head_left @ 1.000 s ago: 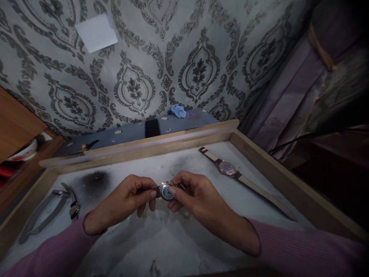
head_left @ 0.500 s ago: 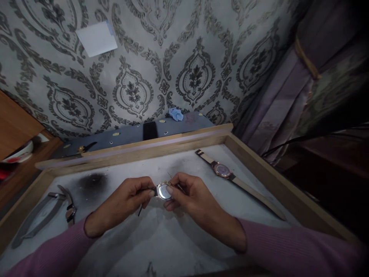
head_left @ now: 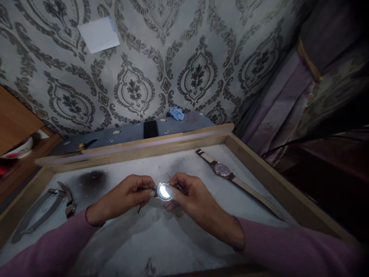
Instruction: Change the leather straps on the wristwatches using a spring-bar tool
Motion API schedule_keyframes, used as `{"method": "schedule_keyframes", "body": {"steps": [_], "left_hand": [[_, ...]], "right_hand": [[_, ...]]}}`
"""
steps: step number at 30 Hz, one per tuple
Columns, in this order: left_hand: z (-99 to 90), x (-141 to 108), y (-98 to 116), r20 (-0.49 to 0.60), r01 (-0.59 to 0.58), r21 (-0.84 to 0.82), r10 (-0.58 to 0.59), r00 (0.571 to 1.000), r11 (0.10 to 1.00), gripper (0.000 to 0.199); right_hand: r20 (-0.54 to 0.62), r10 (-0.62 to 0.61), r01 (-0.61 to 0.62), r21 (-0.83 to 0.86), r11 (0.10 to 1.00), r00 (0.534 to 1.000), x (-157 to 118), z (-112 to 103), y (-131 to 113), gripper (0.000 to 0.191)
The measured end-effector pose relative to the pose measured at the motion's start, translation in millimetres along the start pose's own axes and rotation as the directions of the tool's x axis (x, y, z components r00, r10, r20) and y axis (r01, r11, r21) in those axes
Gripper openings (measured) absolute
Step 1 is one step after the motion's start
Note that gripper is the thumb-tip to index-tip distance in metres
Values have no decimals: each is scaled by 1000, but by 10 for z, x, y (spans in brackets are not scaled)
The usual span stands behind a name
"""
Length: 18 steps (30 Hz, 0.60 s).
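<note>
Between both hands is a wristwatch (head_left: 164,191), its round glass catching a bright glare and its rim gold-coloured. My left hand (head_left: 135,194) is closed on the dark strap at the watch's left side, with a strap end poking out below the fingers. My right hand (head_left: 187,194) pinches the right side of the case, thumb at the edge of the glass. The strap on that side is mostly hidden by the fingers.
A larger watch (head_left: 222,169) lies strap outstretched on the right of the wood-edged white tabletop (head_left: 138,246). At left are grey pliers-like tool (head_left: 43,215) and a small watch (head_left: 70,209). Behind the raised wooden edge, a dark phone-like slab (head_left: 150,129) and a crumpled blue cloth (head_left: 177,113) rest.
The glare on the watch glass has changed shape, and my right thumb sits slightly differently at its edge. The view has shifted a little; both hands keep their hold.
</note>
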<state>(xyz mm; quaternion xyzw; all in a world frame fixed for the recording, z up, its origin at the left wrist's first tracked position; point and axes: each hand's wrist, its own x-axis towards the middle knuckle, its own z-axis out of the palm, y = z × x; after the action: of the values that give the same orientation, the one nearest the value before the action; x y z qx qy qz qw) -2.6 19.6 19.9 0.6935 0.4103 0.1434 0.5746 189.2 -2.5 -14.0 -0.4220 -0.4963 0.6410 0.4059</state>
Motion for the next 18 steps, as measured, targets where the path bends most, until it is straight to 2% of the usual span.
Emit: {"method": "schedule_keyframes", "body": {"steps": [9, 15, 18], "left_hand": [[-6, 16, -36, 15, 70, -56, -69, 997, 996, 30], [0, 23, -20, 30, 26, -55, -24, 999, 998, 27], [4, 31, -37, 39, 49, -62, -47, 998, 997, 27]], "right_hand": [[12, -8, 8, 0, 1000, 1000, 12, 4, 27, 20], [31, -28, 28, -4, 1000, 999, 15, 5, 78, 25], [38, -32, 32, -8, 999, 999, 16, 6, 107, 27]]}}
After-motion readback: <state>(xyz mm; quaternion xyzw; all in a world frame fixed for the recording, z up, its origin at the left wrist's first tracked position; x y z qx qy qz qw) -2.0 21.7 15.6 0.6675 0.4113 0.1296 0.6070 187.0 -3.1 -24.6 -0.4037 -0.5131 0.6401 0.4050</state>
